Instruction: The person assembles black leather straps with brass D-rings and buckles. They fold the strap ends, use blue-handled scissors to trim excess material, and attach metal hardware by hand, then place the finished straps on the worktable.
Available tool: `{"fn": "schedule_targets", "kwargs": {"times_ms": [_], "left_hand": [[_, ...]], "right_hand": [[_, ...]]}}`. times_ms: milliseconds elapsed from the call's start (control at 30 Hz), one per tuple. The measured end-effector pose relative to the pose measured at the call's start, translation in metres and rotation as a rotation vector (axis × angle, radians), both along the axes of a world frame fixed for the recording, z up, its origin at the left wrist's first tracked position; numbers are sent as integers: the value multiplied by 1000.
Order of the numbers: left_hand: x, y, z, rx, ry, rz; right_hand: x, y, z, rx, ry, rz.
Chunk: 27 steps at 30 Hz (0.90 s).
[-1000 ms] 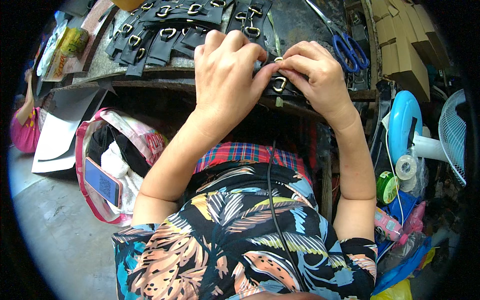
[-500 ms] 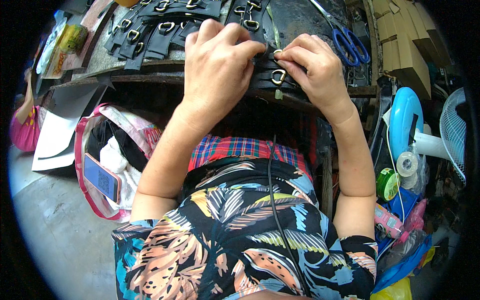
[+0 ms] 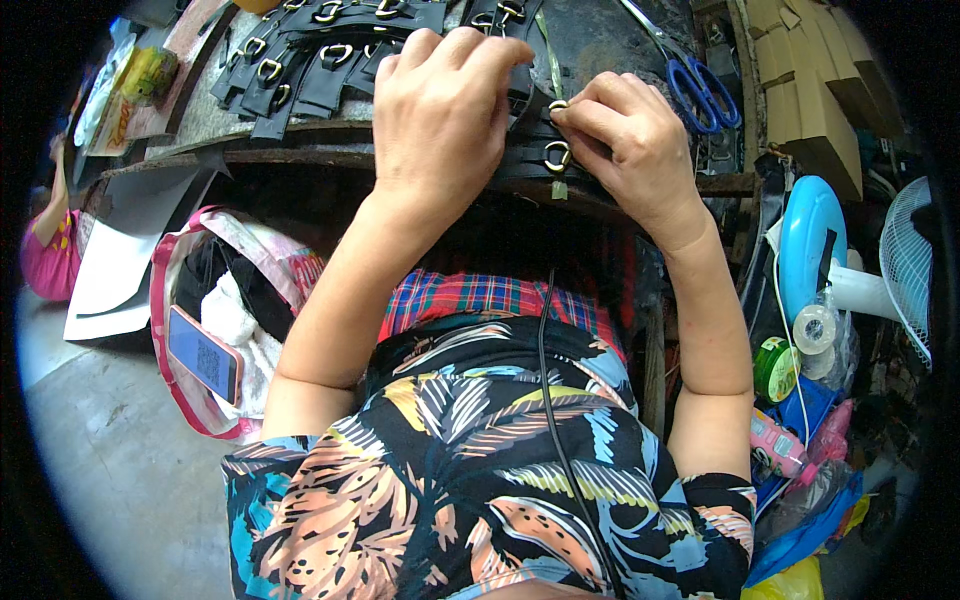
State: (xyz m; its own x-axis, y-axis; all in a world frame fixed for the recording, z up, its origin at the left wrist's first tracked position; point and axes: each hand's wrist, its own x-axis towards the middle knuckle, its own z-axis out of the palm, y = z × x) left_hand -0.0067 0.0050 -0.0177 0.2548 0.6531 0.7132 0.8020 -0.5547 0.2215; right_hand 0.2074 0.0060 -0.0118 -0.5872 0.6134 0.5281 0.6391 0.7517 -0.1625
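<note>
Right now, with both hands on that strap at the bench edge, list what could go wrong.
1. The black strap lies right at the bench edge; a tug could pull it off onto the lap.
2. The right hand pinches a small metal ring; it may slip free and drop.
3. The left hand covers part of the strap, so its alignment there may go unchecked.

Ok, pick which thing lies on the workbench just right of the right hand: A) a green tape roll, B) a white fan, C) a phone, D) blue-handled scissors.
D: the blue-handled scissors lie on the workbench beside the right hand; the phone, tape roll and fan sit off the bench.
</note>
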Motion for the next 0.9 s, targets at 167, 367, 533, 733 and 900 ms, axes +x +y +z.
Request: {"fn": "schedule_targets", "kwargs": {"times_ms": [167,367,533,733,900], "left_hand": [[8,-9,-5,-170,63,18],[7,-9,-6,-31,102,-30],[-4,-15,3,-46,262,-136],[-14,-17,-2,-180,195,-190],[-13,-17,-13,-119,114,-167]], "right_hand": [[1,3,-5,-19,46,0],[34,-10,13,-115,292,-65],[55,-28,7,-161,148,-150],[64,-34,3,-325,441,-226],[53,-35,-10,-68,289,-228]]}}
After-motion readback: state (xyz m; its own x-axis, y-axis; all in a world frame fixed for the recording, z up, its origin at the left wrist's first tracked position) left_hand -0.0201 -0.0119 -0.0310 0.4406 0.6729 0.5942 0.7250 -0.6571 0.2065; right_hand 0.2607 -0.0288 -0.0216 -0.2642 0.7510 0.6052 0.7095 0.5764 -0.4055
